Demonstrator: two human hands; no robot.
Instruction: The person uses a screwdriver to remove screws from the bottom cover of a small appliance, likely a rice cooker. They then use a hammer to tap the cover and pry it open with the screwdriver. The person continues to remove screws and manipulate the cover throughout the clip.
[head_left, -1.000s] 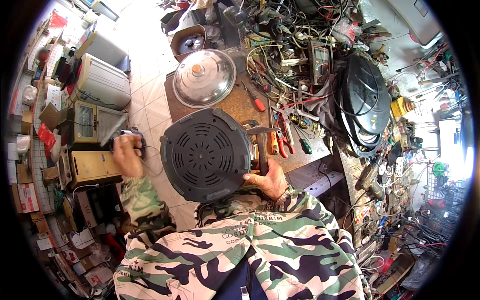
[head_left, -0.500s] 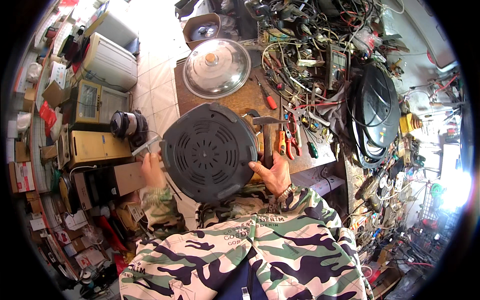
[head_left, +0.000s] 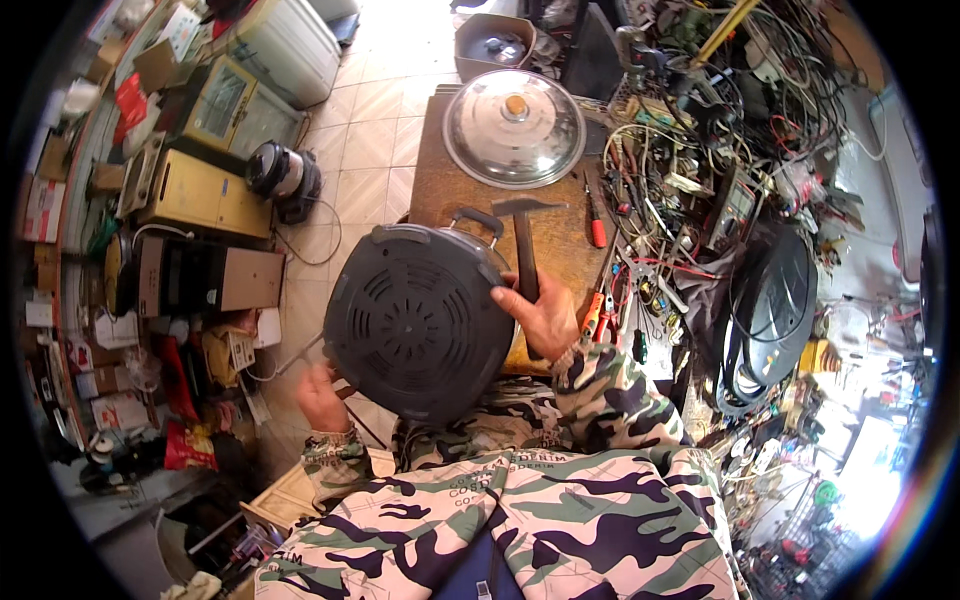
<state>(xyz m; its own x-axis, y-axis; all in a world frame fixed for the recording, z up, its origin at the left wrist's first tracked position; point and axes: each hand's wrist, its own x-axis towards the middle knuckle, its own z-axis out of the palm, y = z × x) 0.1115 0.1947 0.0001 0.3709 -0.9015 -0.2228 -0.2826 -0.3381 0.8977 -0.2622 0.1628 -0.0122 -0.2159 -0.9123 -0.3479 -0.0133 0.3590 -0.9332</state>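
An upturned electric cooking pot (head_left: pixel 410 322) faces me with its black plastic base, ringed with vent slots. Its loop side handle (head_left: pixel 477 222) sticks out at the far right. My left hand (head_left: pixel 325 397) is curled at the lower left edge; its fingertips are partly hidden behind the base. My right hand (head_left: pixel 548 318) grips the right edge, thumb on the base. A hammer (head_left: pixel 524 235) stands against this hand, its dark handle running along the fingers and seemingly held with the pot.
A glass lid (head_left: pixel 515 130) with a wooden knob lies on the brown worktable (head_left: pixel 432 175). To the right are a red screwdriver (head_left: pixel 597 230), pliers (head_left: pixel 606 318), tangled cables and a black oval appliance (head_left: pixel 765 320). A carton (head_left: pixel 490 45) stands beyond; cabinets (head_left: pixel 210 190) line the left.
My view has swung left, so the table sits further right in it. The pot has turned slightly and my left hand has come lower along its edge. The hammer has moved with my right hand.
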